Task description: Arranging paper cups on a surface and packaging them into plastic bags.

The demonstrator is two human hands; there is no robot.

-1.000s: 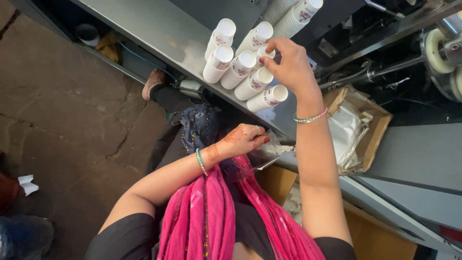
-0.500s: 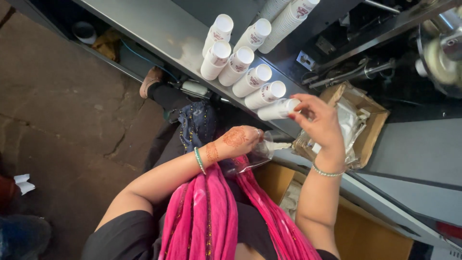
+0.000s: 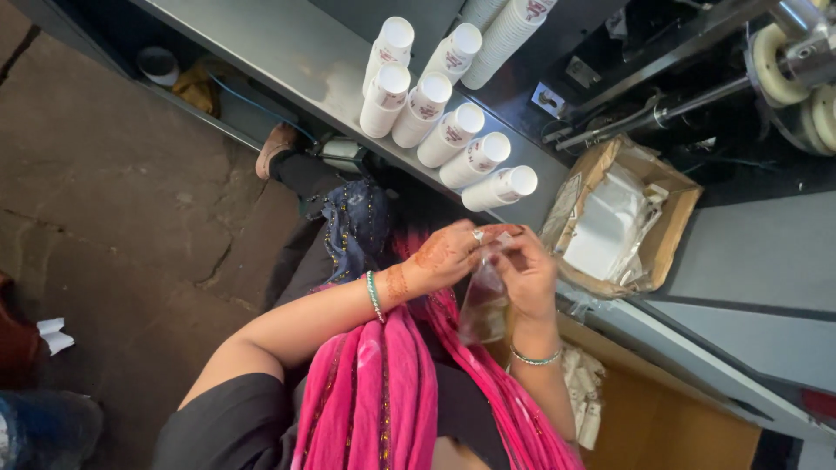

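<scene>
A view from above of a seated person at work beside a long grey metal surface (image 3: 261, 52). At far left lies a cracked stone floor (image 3: 113, 218), with a scrap of white paper (image 3: 54, 335) near its edge. Moving right, the person's foot in a brown shoe (image 3: 277, 144) rests under the surface, and a pink scarf (image 3: 383, 392) hangs down the chest. Above, stacks of white paper cups (image 3: 435, 104) lie on their sides in a row on the surface.

At centre, both hands meet in front of the chest. The left hand (image 3: 446, 255), patterned with henna and wearing a ring, pinches the top edge of a clear plastic bag (image 3: 485, 300). The right hand (image 3: 527, 271) grips the same top edge from the other side, fingers curled. The bag hangs down between the two wrists, just below the nearest cup stack and well clear of it. It looks empty, though its inside is hard to see.

The step in hand seems to be parting the bag's mouth; the next move calls for holding it open with one hand so the other is free.

To the right sits an open cardboard box (image 3: 670, 218) holding more folded plastic bags (image 3: 610, 222), with dark machine rollers (image 3: 784, 52) beyond
</scene>
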